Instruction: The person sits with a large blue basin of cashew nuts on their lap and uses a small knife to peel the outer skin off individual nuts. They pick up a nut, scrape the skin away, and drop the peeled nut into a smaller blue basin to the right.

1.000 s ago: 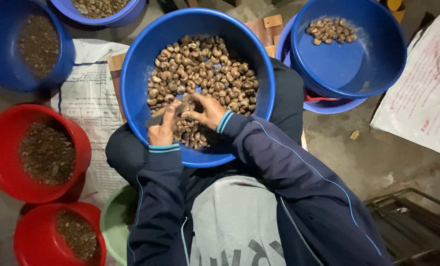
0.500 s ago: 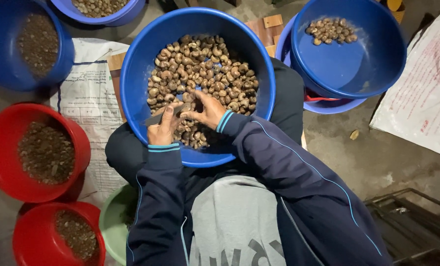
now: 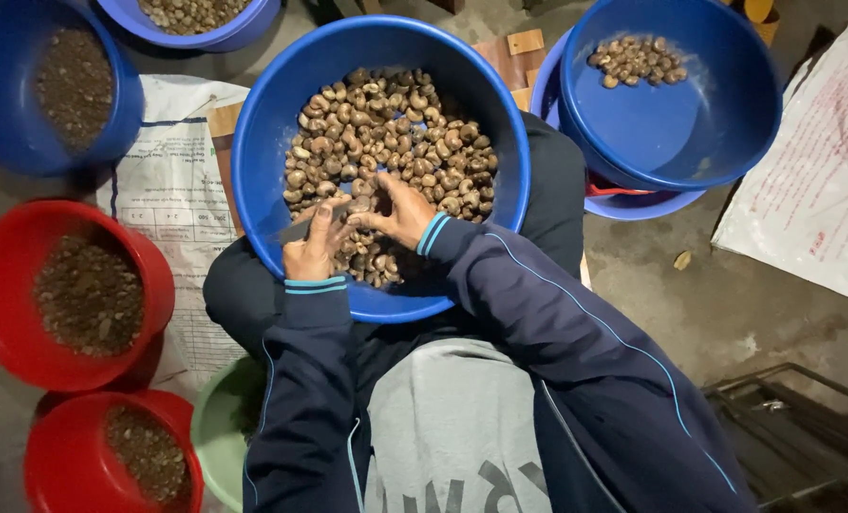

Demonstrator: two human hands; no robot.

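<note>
A big blue basin (image 3: 263, 161) rests on my lap, filled with brown cashew nuts (image 3: 395, 133) in their shells. My left hand (image 3: 312, 249) grips a small knife (image 3: 296, 231) whose dark blade points left over the nuts. My right hand (image 3: 397, 211) pinches a single nut (image 3: 359, 202) right beside the knife hand, above the near side of the pile. Both hands sit inside the basin, close together. Dark blue sleeves cover my arms.
Another blue basin (image 3: 728, 123) with a few nuts stands at the right, stacked in a second one. Two red bowls (image 3: 6, 313) of dark bits sit left, a pale green bowl (image 3: 210, 432) near my knee, more blue bowls (image 3: 6, 57) far left. Printed sacks (image 3: 172, 199) lie on the floor.
Both hands stay together over the near side of the basin; the fingers shift slightly around the nut and knife.
</note>
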